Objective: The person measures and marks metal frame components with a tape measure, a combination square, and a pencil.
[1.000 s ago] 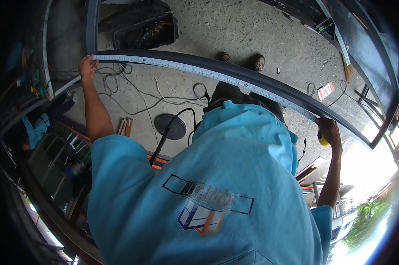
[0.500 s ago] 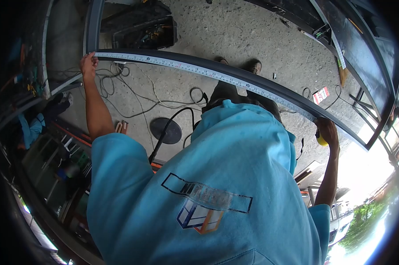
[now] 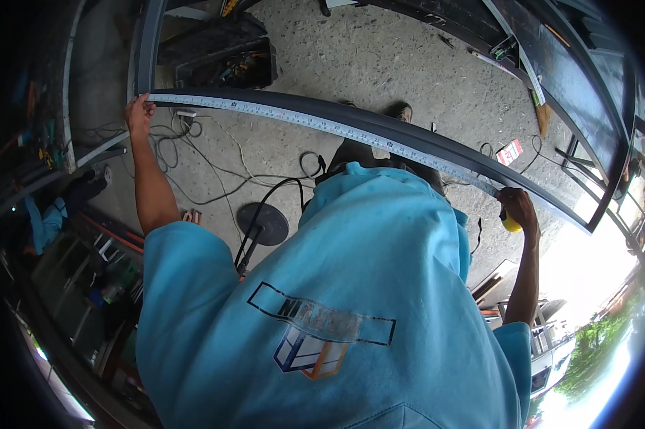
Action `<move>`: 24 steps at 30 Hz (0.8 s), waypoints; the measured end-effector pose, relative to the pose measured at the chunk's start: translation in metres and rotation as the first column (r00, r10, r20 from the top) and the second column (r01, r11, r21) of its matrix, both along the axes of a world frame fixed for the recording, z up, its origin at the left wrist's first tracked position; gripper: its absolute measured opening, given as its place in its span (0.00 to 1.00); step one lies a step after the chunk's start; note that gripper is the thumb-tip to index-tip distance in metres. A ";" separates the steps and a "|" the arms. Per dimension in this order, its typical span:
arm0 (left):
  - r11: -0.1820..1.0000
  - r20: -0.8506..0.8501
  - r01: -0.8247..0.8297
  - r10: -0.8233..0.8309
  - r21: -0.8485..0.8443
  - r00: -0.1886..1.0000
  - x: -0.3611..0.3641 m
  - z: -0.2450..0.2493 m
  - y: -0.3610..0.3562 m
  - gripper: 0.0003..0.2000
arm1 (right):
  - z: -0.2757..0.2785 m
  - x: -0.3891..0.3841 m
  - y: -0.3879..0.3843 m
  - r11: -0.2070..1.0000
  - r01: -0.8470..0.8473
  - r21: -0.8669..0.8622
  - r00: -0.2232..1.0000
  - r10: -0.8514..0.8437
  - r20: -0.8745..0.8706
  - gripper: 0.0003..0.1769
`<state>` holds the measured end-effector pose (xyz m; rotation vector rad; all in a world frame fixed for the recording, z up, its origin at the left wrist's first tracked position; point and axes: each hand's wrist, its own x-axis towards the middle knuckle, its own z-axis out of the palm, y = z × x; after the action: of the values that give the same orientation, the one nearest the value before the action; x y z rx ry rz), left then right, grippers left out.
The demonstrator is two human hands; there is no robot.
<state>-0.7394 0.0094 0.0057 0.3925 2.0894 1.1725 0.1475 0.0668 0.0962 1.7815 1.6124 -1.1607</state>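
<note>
A dark grey metal frame bar (image 3: 301, 107) runs across in front of me, its left end meeting another bar at a corner. Along its near edge stretches a tape measure blade (image 3: 336, 129). My left hand (image 3: 141, 114) pinches the blade's end at that left corner. At the other end, my right hand (image 3: 517, 206) is wrapped round the yellow tape measure case (image 3: 509, 223), partly hidden by the fingers. This hand is close to the near side of the bar, short of its right end.
A black toolbox (image 3: 264, 71) with tools stands on the concrete floor beyond the bar. Cables (image 3: 229, 175) and a round dark base plate (image 3: 265, 224) lie nearer. Metal frames (image 3: 587, 93) stand at the right. Another person's blue sleeve (image 3: 45, 223) shows at the far left.
The view has shifted slightly, so most things appear further left. The blade stays stretched between my hands. Near my right hand, it looks slightly farther from the bar.
</note>
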 end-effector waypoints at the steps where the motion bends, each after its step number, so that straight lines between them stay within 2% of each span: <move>1: 1.000 0.001 0.003 -0.003 0.000 1.000 -0.002 0.000 0.000 0.06 | -0.002 0.001 -0.004 0.998 -0.061 -0.005 0.998 0.061 -0.001 0.16; 5: 1.000 0.005 0.026 -0.026 -0.012 1.000 -0.006 -0.002 0.001 0.05 | 0.004 -0.001 -0.012 0.999 -0.029 -0.022 0.999 0.029 0.014 0.16; 7: 1.000 0.012 0.024 -0.024 -0.020 1.000 -0.007 -0.003 0.001 0.05 | 0.004 0.003 -0.016 1.000 0.027 0.005 0.999 -0.027 -0.030 0.16; 10: 1.000 0.020 0.018 -0.018 0.004 1.000 -0.006 -0.002 0.002 0.05 | 0.018 -0.009 -0.012 0.995 0.102 0.013 0.995 -0.102 -0.001 0.17; 15: 1.000 0.013 0.005 -0.005 0.012 1.000 -0.005 -0.003 0.001 0.05 | 0.012 -0.003 -0.011 0.995 0.062 0.077 0.998 -0.064 0.018 0.17; 24: 1.000 -0.015 -0.004 0.004 -0.006 1.000 -0.005 -0.003 0.002 0.05 | 0.004 -0.003 -0.008 0.997 0.013 0.074 0.999 -0.016 0.045 0.18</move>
<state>-0.7439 0.0112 0.0023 0.3963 2.1072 1.1685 0.1444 0.0592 0.1001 1.8549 1.6379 -1.0724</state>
